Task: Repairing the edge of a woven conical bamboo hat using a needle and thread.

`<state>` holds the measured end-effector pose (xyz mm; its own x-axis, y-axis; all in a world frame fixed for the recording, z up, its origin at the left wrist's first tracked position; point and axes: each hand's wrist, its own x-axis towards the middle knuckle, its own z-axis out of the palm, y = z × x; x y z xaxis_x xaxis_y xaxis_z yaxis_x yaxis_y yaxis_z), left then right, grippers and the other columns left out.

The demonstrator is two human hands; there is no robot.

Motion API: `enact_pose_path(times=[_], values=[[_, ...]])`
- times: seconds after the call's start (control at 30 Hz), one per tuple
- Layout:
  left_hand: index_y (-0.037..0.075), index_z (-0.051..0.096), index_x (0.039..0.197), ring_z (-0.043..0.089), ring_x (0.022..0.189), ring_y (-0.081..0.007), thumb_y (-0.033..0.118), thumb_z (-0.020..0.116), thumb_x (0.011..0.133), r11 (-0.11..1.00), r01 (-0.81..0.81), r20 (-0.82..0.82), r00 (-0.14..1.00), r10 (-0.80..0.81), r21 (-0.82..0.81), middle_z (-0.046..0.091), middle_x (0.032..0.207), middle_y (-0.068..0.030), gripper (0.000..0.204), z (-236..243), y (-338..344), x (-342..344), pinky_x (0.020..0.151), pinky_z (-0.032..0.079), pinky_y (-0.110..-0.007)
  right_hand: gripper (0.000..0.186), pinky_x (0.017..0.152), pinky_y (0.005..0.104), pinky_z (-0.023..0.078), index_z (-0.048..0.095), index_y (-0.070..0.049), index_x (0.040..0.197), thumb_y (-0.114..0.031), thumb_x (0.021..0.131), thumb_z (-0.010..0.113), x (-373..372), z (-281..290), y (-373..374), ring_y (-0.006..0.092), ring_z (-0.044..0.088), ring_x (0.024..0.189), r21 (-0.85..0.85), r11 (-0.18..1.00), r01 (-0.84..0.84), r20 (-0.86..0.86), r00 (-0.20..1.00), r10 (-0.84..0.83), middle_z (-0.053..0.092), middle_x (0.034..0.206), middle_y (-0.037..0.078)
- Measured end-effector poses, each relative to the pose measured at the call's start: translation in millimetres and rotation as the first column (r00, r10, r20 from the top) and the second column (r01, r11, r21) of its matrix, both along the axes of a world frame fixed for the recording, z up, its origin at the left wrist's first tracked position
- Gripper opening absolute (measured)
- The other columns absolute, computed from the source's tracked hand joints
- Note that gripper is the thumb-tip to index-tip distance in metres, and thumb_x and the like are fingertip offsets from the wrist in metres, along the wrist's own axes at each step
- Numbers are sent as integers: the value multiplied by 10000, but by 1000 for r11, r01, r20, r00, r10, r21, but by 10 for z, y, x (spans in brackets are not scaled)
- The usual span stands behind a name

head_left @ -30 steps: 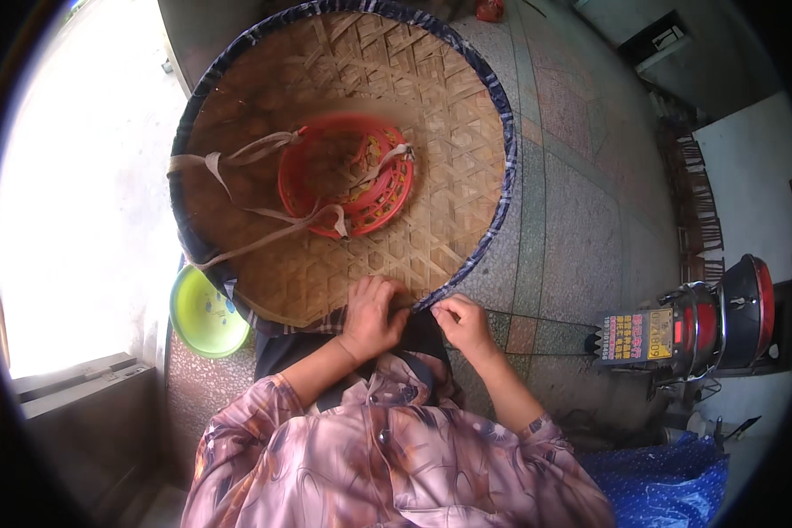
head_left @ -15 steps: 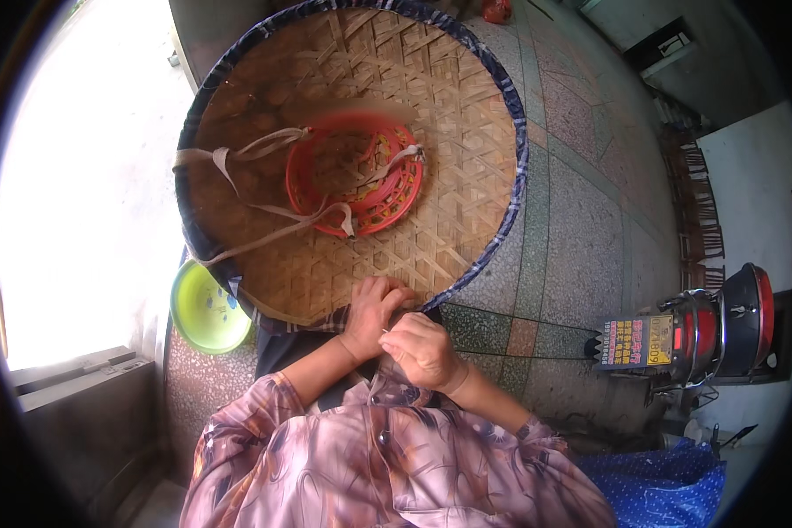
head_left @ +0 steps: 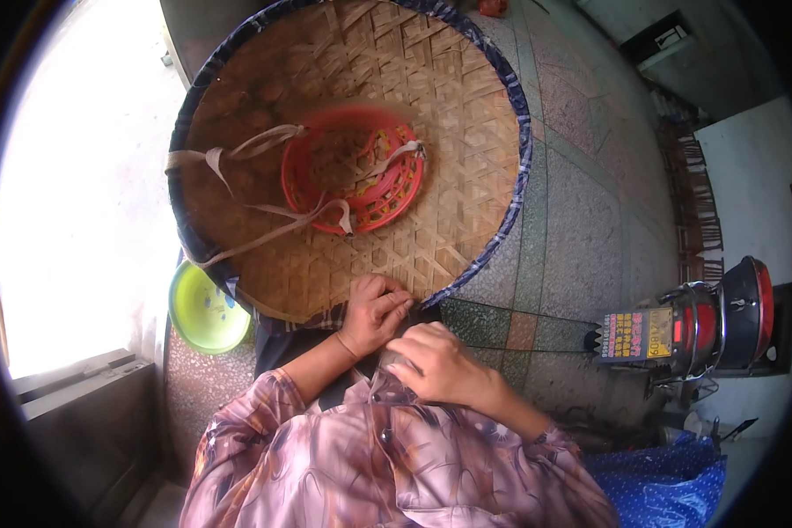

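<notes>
The woven bamboo basket [head_left: 466,145] lies straight ahead of your body, its near edge over your lap; being round, it offers no long axis, so the governing relation is that of the cloth-bound rim [head_left: 521,180] to your two hands. Your left hand [head_left: 371,312] is the nearer, its fingers bent and closed on the rim's near edge, with thumb and forefinger close together. Your right hand [head_left: 442,363] stands just beside it, on the body side, apart from the rim, which lies ahead of its fingertips; its fingers are curled, but you cannot tell from this view whether they pinch anything. Note the materials: flat, tan bamboo strips cross in an open diagonal lattice, darker toward the left, and the rim is wrapped in dark blue cloth with a pale check. In the middle of the weave shows a red plastic basket [head_left: 394,209], round and slotted, with pale, flat fabric straps [head_left: 213,159] running from it toward the left rim. Left of your lap, a smooth lime-green basin [head_left: 204,308] with blue marks stands on the speckled floor [head_left: 581,207]; your loose shirt [head_left: 326,449] is thin, pinkish and patterned.
</notes>
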<state>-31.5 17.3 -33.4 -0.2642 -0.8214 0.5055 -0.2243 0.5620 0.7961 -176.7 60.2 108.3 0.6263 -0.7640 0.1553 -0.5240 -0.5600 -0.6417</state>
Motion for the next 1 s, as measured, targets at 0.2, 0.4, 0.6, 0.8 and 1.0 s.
enact_pose_path(times=[0.2, 0.4, 0.6, 0.8, 1.0], values=[[111, 754, 928, 604, 959, -267, 136, 768, 827, 996, -58, -21, 998, 59, 68, 671, 957, -28, 105, 61, 14, 86, 872, 416, -417, 191, 714, 401, 569, 653, -5, 1082, -4, 906, 579, -595, 227, -142, 312, 705, 767, 98, 935, 341, -283, 910, -302, 699, 862, 168], [108, 746, 902, 600, 957, -273, 135, 748, 841, 995, 64, -152, 987, -53, 73, 666, 963, -31, 67, 59, -27, 110, 872, 417, -421, 202, 719, 434, 576, 600, -25, 1148, -27, 953, 549, -683, 170, -227, 329, 742, 815, 199, 738, 645, -287, 759, -585, 743, 898, 189], [107, 740, 890, 601, 974, -280, 152, 742, 845, 990, 123, -132, 985, -113, 70, 664, 972, -39, 64, 73, -34, 129, 890, 418, -432, 62, 690, 451, 552, 672, -43, 968, -87, 937, 642, -395, -208, -182, 351, 703, 793, -119, 829, 547, -142, 817, -560, 710, 895, 144], [103, 736, 897, 604, 990, -289, 157, 742, 845, 990, 121, -100, 989, -113, 77, 664, 979, -42, 75, 79, -29, 131, 911, 418, -438, 35, 688, 457, 538, 666, -65, 932, -87, 904, 669, -351, -439, -133, 376, 657, 797, -285, 779, 559, -206, 758, -619, 615, 895, 130], [96, 728, 879, 593, 941, -287, 175, 740, 854, 993, 105, -120, 988, -98, 51, 647, 944, -50, 83, 80, -33, 119, 876, 414, -428, 38, 694, 456, 538, 666, -54, 928, -66, 892, 672, -307, -445, -98, 386, 660, 796, -229, 792, 566, -219, 763, -608, 628, 893, 141]])
